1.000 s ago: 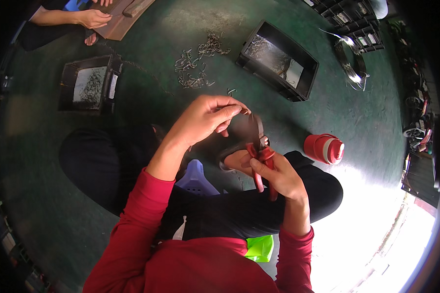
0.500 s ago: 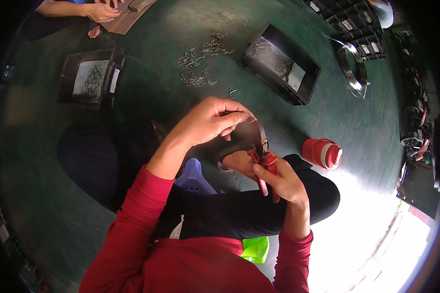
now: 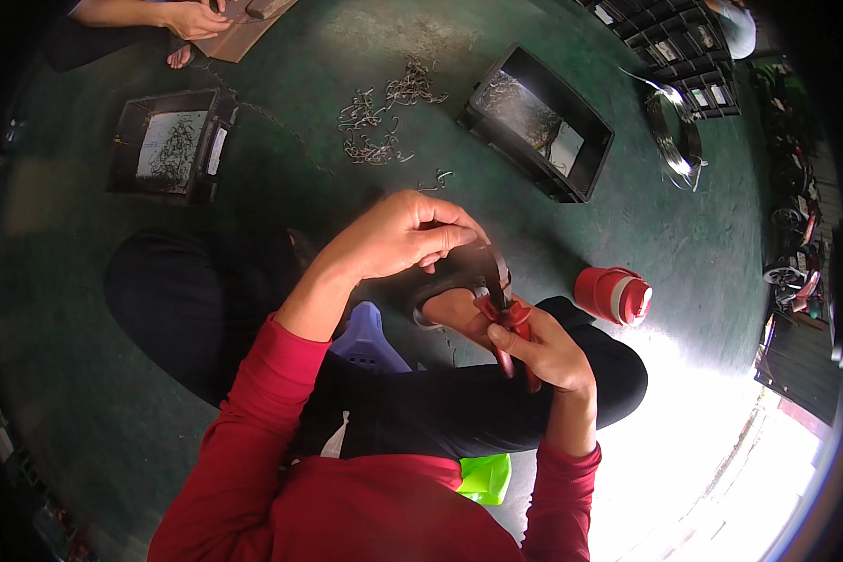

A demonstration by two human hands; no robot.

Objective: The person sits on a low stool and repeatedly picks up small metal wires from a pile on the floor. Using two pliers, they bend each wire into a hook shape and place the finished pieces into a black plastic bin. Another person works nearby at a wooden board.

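My right hand is closed around red-handled pliers, whose dark jaws point up and away from me. Between the jaws and my left hand runs a thin curved metal piece. The fingertips of my left hand pinch its far end; its exact shape is blurred. Both hands are held over my crossed legs. Beyond them, bent wire hooks lie in loose piles on the green floor.
A black crate with small wire pieces stands at the left, and a larger black crate at the right. Near my right knee is a red jug. A wire coil lies by stacked crates. Another person's hand works at the far left.
The pliers and the metal piece have shifted slightly, with the left fingertips a little lower. Both hands keep their hold. The whole view has moved a little.
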